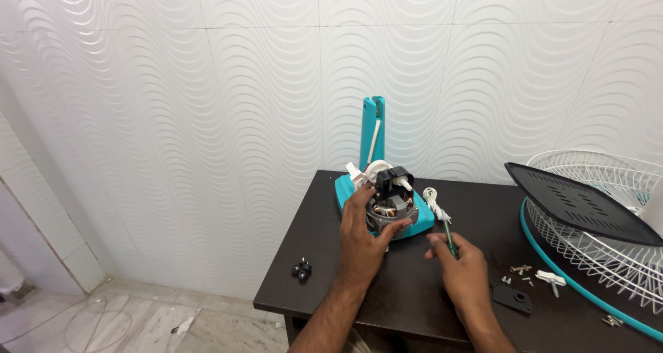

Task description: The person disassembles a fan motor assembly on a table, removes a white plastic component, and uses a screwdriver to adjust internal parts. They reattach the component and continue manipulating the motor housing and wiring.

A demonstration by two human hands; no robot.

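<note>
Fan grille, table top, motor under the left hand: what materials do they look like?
Fan grille: thin white wire, likely coated metal, judging by the fine crossing rods. Table: dark brown, matte, probably laminated board; no grain is visible. Motor under the left hand: bare metal body with copper-coloured windings, topped by a black part, seemingly plastic.

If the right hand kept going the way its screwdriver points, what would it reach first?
The right hand points its screwdriver up and slightly left; first in line looks like the white cord beside the fan motor, though depth is unclear.
</note>
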